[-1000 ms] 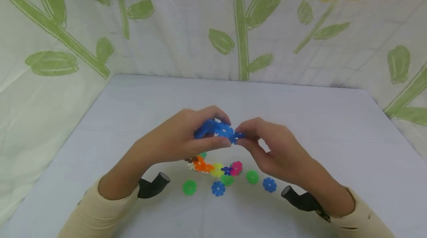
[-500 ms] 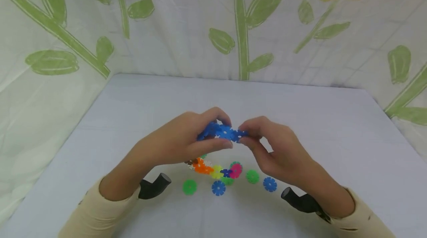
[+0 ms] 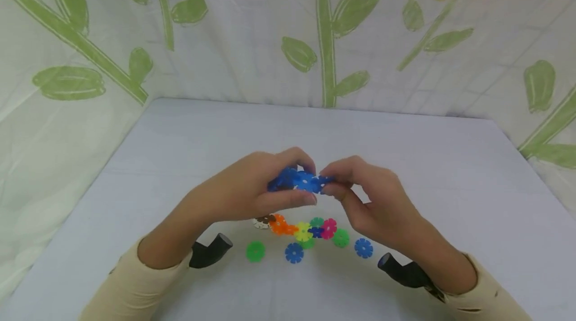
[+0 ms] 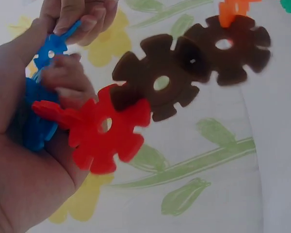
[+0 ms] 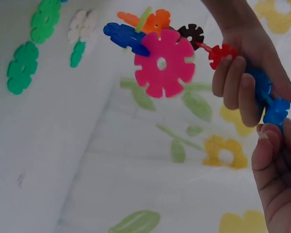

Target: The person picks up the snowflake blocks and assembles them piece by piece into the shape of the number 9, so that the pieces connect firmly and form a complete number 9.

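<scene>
While the left hand (image 3: 247,182) grips blue discs (image 3: 299,178) and the right hand (image 3: 377,195) pinches their end — work staying there — the multicoloured chain (image 3: 291,230) now hangs farther right.

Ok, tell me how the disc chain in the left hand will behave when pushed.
The chain seems light for its size, being thin and pierced. It may twist or separate at joints, since the brown discs overlap only near their edges. Each brown disc is probably stiff, looking flat.
</scene>
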Motion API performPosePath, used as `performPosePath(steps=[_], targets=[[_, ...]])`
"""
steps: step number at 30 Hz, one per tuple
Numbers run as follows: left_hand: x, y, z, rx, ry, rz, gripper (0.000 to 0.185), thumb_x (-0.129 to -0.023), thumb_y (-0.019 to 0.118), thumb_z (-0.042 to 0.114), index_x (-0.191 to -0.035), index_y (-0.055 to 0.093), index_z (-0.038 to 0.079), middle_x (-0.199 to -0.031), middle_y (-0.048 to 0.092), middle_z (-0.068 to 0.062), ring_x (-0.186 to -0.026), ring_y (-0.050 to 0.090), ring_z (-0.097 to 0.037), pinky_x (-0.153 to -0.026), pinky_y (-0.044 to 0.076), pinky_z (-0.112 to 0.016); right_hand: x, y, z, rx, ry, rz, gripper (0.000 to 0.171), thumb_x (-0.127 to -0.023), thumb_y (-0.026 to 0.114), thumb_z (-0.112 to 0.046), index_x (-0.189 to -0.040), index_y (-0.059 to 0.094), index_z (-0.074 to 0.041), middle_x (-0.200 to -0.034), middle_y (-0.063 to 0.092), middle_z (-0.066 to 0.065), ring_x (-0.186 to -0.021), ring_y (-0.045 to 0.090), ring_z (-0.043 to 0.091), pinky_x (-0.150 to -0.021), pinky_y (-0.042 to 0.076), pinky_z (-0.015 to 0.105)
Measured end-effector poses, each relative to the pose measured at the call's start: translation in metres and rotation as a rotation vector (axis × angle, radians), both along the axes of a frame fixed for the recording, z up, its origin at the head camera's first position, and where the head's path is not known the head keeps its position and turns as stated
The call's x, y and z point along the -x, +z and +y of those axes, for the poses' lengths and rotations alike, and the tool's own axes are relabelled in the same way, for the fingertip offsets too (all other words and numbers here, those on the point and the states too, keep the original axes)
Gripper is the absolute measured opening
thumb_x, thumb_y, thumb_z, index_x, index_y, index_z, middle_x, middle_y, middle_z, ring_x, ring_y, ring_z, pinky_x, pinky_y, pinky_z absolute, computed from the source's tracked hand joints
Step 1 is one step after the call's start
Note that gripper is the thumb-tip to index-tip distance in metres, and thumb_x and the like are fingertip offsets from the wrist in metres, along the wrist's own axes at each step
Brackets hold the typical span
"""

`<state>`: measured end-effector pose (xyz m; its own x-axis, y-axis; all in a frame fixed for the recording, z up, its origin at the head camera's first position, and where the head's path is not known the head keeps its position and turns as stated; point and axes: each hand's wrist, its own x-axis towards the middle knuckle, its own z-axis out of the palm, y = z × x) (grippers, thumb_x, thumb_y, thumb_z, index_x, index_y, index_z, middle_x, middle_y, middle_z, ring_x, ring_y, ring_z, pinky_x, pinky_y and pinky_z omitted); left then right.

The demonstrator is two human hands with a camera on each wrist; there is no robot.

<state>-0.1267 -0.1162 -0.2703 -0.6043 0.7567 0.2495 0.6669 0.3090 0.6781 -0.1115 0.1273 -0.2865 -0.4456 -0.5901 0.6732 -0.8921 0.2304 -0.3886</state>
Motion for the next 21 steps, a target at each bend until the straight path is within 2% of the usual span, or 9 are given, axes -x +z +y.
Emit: performPosePath(steps=[3,6,8,11,13,16,19,21], targets=[[0.001,0.002,-0.004,-0.032,-0.009,0.074,0.033,-0.093,0.074,0.029,-0.121,0.065,0.014,-0.098,0.067,0.011,-0.082,0.061,-0.004,-0.069,0.056,-0.025,0.001,-0.001,0.000,-0.017,0.009,-0.025,0.025,-0.095,0.069,-0.004,-0.117,0.057,-0.001,-0.097,0.069,0.003,-0.077,0.067,0.011,-0.073,0.055,0.020],[0.003,0.004,-0.010,-0.060,-0.018,0.135,0.029,-0.091,0.076,0.024,-0.117,0.070,0.013,-0.104,0.068,0.010,-0.084,0.061,-0.003,-0.070,0.056,-0.024,0.005,-0.005,0.002,-0.045,0.004,-0.069,0.031,-0.103,0.059,-0.027,-0.121,0.056,-0.002,-0.096,0.068,0.000,-0.078,0.065,0.009,-0.072,0.055,0.021],[0.004,0.007,-0.016,-0.081,-0.014,0.161,0.025,-0.091,0.075,0.019,-0.114,0.071,0.013,-0.099,0.067,0.010,-0.076,0.058,-0.004,-0.064,0.053,-0.023,0.010,-0.008,0.004,-0.070,-0.011,-0.100,0.029,-0.103,0.059,-0.026,-0.121,0.057,-0.004,-0.095,0.068,-0.003,-0.078,0.063,0.007,-0.070,0.055,0.023],[0.005,0.012,-0.024,-0.118,0.003,0.195,0.020,-0.091,0.072,0.012,-0.110,0.071,0.013,-0.094,0.063,0.011,-0.069,0.053,-0.006,-0.057,0.049,-0.025,0.020,-0.017,0.006,-0.150,-0.037,-0.163,0.015,-0.099,0.064,-0.013,-0.113,0.062,-0.007,-0.094,0.067,-0.006,-0.078,0.061,0.006,-0.068,0.054,0.024],[0.004,0.015,-0.027,-0.141,0.021,0.208,0.019,-0.090,0.070,0.008,-0.108,0.070,0.013,-0.093,0.061,0.010,-0.069,0.053,-0.006,-0.057,0.048,-0.026,0.026,-0.026,0.004,-0.260,-0.073,-0.197,0.013,-0.094,0.067,-0.004,-0.107,0.066,-0.009,-0.091,0.066,-0.006,-0.077,0.059,0.006,-0.068,0.053,0.024],[0.003,0.018,-0.030,-0.163,0.039,0.221,0.016,-0.090,0.069,0.005,-0.104,0.069,0.013,-0.095,0.060,0.011,-0.072,0.054,-0.007,-0.058,0.050,-0.025,0.029,-0.041,-0.003,-0.501,-0.094,-0.262,0.010,-0.091,0.072,-0.006,-0.101,0.070,-0.010,-0.088,0.064,-0.007,-0.078,0.058,0.006,-0.071,0.053,0.022],[0.002,0.019,-0.032,-0.179,0.036,0.224,0.014,-0.089,0.069,0.004,-0.099,0.068,0.013,-0.096,0.061,0.011,-0.074,0.056,-0.006,-0.060,0.051,-0.025,0.023,-0.052,-0.013,-0.708,-0.052,-0.326,0.012,-0.089,0.078,-0.014,-0.100,0.073,-0.011,-0.087,0.063,-0.007,-0.080,0.058,0.007,-0.074,0.053,0.022],[0.003,0.019,-0.032,-0.192,0.023,0.228,0.012,-0.088,0.070,0.004,-0.097,0.068,0.013,-0.095,0.062,0.011,-0.077,0.058,-0.007,-0.063,0.053,-0.025,0.017,-0.056,-0.021,-0.793,-0.010,-0.389,0.018,-0.087,0.081,-0.021,-0.101,0.074,-0.012,-0.087,0.060,-0.009,-0.079,0.056,0.007,-0.074,0.052,0.022]])
